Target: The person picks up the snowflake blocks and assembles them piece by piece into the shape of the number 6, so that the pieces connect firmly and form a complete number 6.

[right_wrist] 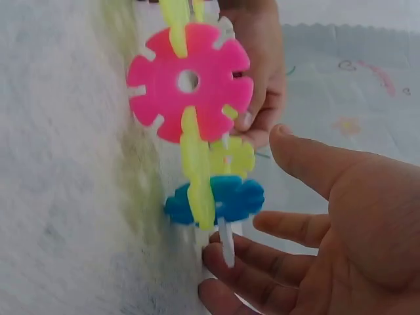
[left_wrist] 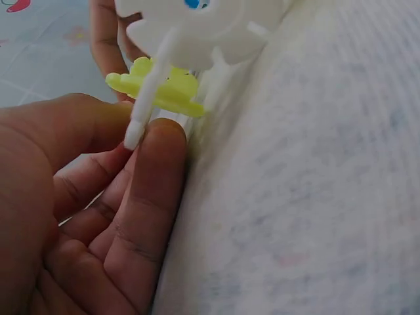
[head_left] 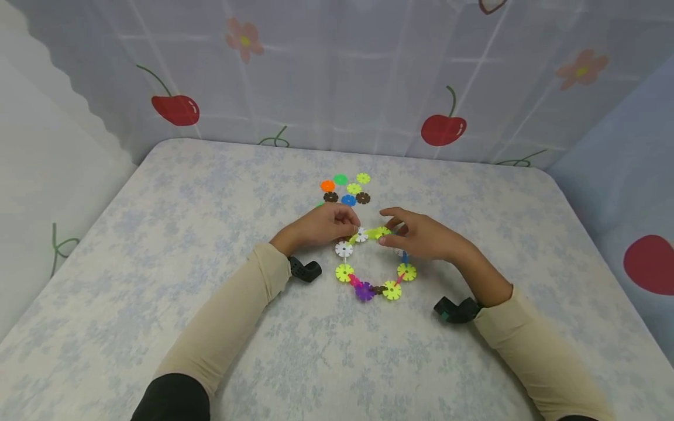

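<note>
Disc ring [head_left: 364,291] lies between left hand [head_left: 327,225], pinching it, and right hand [head_left: 425,235] (spread wide).

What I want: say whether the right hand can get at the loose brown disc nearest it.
Probably yes: the right hand seems to grip nothing, and only tablecloth shows between it and the loose brown disc.

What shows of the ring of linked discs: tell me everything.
The ring of linked discs rests on the table, its notched, plastic-looking pieces slotted together, some flat, others on edge. Yellow, white, pink, purple, brown and blue show. The left hand pinches its far left part; the right hand partly covers its far right; contact there is unclear.
</note>
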`<state>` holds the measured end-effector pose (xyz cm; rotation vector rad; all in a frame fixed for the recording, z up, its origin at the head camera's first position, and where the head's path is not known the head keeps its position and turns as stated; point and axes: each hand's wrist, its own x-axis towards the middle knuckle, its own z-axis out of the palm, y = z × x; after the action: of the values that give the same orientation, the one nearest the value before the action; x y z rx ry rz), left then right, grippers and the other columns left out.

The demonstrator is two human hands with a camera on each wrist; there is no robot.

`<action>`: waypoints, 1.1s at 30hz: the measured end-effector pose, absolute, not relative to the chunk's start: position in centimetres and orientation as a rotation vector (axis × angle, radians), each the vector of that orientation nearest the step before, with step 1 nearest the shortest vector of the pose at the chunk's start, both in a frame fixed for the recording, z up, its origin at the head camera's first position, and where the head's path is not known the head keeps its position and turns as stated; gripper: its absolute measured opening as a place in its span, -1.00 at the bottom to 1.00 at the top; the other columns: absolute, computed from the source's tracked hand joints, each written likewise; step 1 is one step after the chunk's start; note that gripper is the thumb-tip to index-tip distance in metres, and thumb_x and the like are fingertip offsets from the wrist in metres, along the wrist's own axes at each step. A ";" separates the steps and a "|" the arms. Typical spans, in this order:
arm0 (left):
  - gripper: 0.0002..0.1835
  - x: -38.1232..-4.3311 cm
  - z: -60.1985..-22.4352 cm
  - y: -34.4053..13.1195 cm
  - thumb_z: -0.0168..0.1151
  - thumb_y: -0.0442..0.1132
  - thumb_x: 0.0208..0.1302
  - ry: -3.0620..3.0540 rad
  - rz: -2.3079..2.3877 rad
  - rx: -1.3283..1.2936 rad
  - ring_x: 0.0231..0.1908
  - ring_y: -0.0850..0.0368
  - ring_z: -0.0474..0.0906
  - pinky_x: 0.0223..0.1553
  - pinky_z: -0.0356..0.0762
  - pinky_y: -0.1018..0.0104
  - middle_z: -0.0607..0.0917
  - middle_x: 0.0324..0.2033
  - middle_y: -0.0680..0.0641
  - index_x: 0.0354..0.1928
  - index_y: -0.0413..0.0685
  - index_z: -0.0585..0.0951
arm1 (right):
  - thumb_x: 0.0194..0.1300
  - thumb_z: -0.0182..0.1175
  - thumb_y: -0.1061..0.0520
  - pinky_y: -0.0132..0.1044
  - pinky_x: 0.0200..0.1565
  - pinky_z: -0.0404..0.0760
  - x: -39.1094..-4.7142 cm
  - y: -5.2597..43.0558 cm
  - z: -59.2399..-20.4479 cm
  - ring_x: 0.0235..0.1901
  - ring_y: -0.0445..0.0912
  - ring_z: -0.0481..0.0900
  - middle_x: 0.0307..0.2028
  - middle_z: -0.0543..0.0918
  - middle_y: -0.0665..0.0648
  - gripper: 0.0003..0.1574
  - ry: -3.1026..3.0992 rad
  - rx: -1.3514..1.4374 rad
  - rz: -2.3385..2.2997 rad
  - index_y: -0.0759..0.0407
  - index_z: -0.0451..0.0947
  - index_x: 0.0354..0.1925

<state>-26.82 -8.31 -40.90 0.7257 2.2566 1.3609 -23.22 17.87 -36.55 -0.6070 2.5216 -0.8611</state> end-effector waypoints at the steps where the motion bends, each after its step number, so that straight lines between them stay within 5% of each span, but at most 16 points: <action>1: -0.88 -26.8 -40.8 -8.4 0.25 -0.21 0.46 2.232 1.364 0.721 -0.36 0.03 0.54 -0.23 0.54 0.22 0.66 -0.36 -0.11 -0.11 -0.10 0.65 | 0.44 0.26 -0.11 0.08 0.09 0.57 -23.4 18.1 -36.5 0.16 0.16 0.54 0.23 0.51 0.26 -0.16 2.509 -0.597 -0.879 0.10 0.21 0.51; 11: -0.81 -27.1 -39.1 -10.0 0.24 -0.31 0.43 2.114 1.227 0.695 -0.44 0.05 0.52 -0.27 0.56 0.25 0.66 -0.44 -0.12 0.00 -0.21 0.60 | 0.55 0.13 -0.05 0.03 0.06 0.56 -28.5 19.6 -36.5 0.06 0.14 0.56 0.19 0.54 0.28 -0.39 2.445 -0.563 -0.984 0.10 0.37 0.43; 20: -0.89 -26.9 -38.4 -11.0 0.22 -0.27 0.45 2.128 1.057 0.773 -0.47 0.12 0.44 -0.35 0.44 0.31 0.60 -0.47 -0.06 -0.23 -0.14 0.67 | 0.58 0.08 0.08 -0.05 -0.09 0.43 -32.7 17.3 -36.2 0.00 0.08 0.40 0.22 0.48 0.22 -0.43 2.419 -0.734 -0.815 0.00 0.38 0.47; 26: -0.84 -26.9 -38.2 -11.0 0.22 -0.25 0.46 2.122 1.001 0.816 -0.49 0.16 0.38 -0.37 0.36 0.33 0.57 -0.50 -0.02 -0.31 -0.12 0.67 | 0.52 0.15 0.20 -0.09 -0.11 0.39 -33.0 16.2 -36.8 -0.06 0.06 0.33 -0.01 0.45 0.22 -0.55 2.417 -0.868 -0.766 0.11 0.56 0.32; 33: -0.82 -27.2 -39.1 -10.7 0.16 -0.30 0.49 2.145 1.177 0.797 -0.41 0.06 0.48 -0.29 0.49 0.28 0.62 -0.38 -0.10 0.00 -0.24 0.63 | 0.37 0.31 0.30 -0.05 0.02 0.51 -32.0 16.8 -37.9 -0.05 0.06 0.50 -0.04 0.58 0.20 -0.78 2.513 -0.849 -0.845 0.26 0.68 -0.02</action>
<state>-27.23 -10.67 -39.13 0.7974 2.1446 1.1774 -32.04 16.85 -37.89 -0.8492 2.5129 -0.8453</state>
